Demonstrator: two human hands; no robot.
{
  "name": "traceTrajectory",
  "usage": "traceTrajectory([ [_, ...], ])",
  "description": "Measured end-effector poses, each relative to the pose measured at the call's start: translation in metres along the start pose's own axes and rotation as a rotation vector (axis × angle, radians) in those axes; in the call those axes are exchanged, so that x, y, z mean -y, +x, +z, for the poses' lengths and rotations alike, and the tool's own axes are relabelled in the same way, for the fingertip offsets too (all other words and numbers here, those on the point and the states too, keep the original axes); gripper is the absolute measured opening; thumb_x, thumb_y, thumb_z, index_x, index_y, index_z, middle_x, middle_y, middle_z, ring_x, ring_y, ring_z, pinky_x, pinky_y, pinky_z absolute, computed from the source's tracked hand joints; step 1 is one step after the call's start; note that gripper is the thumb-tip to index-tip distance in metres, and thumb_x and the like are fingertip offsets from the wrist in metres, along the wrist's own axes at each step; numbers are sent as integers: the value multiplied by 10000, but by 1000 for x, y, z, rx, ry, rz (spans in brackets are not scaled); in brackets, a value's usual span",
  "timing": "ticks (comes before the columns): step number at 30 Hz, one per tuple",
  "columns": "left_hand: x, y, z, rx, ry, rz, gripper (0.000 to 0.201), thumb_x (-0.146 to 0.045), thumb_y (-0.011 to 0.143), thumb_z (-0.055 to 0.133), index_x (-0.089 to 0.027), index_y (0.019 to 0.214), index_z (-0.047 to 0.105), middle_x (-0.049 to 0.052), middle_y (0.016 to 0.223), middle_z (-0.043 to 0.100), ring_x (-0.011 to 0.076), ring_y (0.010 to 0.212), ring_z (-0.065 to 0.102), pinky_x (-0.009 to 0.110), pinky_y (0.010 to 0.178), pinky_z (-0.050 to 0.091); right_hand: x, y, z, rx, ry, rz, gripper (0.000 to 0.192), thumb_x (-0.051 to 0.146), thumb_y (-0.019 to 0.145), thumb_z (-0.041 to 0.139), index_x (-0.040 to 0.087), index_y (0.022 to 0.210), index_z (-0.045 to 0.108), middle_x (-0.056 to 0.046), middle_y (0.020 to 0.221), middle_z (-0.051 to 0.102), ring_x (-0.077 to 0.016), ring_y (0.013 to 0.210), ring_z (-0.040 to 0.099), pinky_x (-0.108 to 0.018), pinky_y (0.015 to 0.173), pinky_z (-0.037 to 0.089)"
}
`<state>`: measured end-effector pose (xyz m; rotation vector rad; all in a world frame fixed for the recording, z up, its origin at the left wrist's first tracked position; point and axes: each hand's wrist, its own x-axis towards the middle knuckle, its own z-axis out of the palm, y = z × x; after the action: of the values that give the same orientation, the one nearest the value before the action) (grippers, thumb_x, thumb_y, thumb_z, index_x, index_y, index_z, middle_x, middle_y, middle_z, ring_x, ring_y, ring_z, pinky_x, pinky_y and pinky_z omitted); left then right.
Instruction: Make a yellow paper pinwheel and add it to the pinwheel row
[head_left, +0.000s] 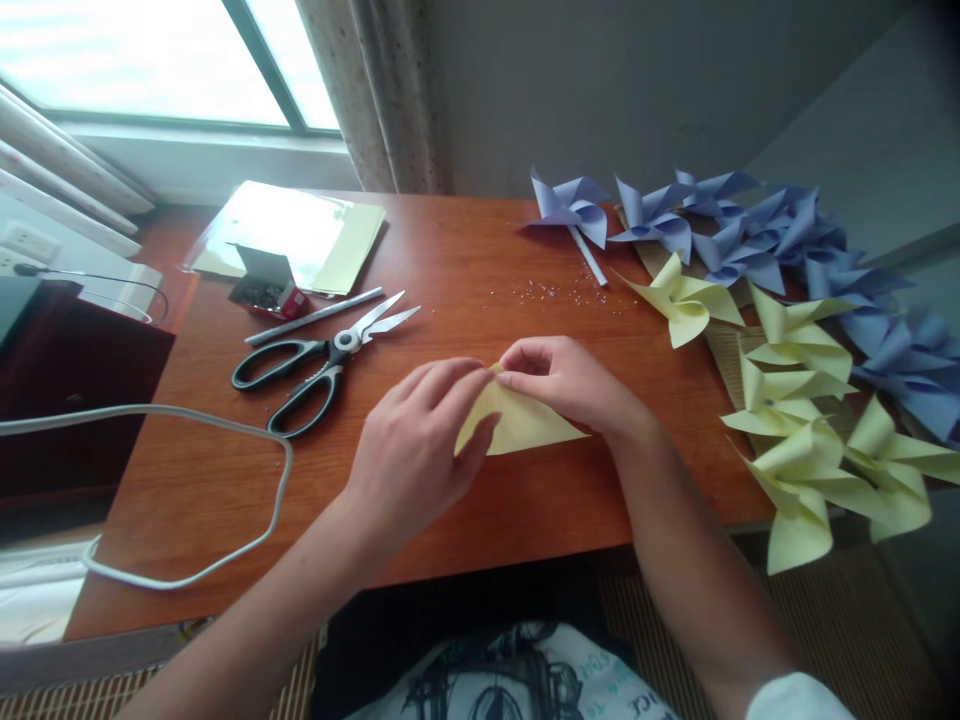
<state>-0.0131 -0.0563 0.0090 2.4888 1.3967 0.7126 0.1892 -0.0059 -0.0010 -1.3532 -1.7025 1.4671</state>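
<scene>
A yellow sheet of paper, folded to a triangle, lies near the table's front edge with its peak pointing away from me. My left hand covers its left side, fingertips closed on the paper near the peak. My right hand pinches that same peak from the right between thumb and bent fingers. Left of my hands lie scissors with black handles, blades apart. A thin pale paper stick rests just behind them.
Blue pinwheels and yellow pinwheels crowd the right side. Tiny bits are scattered mid-table. A small open box and a stack of paper stand back left. A white cable loops over the left edge.
</scene>
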Motion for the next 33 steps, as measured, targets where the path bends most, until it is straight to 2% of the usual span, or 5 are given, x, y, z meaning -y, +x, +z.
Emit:
traceTrajectory([
  [2,9,12,-2,7,-28,-98,311,-301,926,590,-177,1202,661,108,1164,723,272,1033,682,382,874,535,2,-2,0,45,72,-5,144,307,834,673,166,843,700,-4,785,675,-145,744,612,-262,678,469],
  [6,21,23,1,151,-477,-257,188,-317,914,611,-165,898,720,31,791,740,147,683,651,244,649,500,8,-5,2,91,154,12,148,310,828,693,163,843,686,-7,798,669,-142,743,606,-253,660,469],
  [12,26,18,5,204,-847,-432,199,-337,853,702,-141,847,732,42,775,724,149,691,617,217,590,474,14,-8,5,79,147,19,145,312,837,704,169,834,679,-2,786,666,-138,738,609,-244,653,473],
  [21,26,19,3,214,-972,-538,212,-347,800,762,-137,822,741,41,759,715,148,667,611,222,575,479,13,-8,7,-20,37,-57,161,331,858,699,173,848,726,-24,848,733,-164,782,654,-268,705,510],
  [33,26,19,3,219,-979,-530,209,-351,803,765,-144,818,748,33,748,711,142,659,611,218,566,477,14,-10,6,-25,12,-72,144,309,873,682,178,844,734,-22,854,742,-168,793,666,-270,712,514],
])
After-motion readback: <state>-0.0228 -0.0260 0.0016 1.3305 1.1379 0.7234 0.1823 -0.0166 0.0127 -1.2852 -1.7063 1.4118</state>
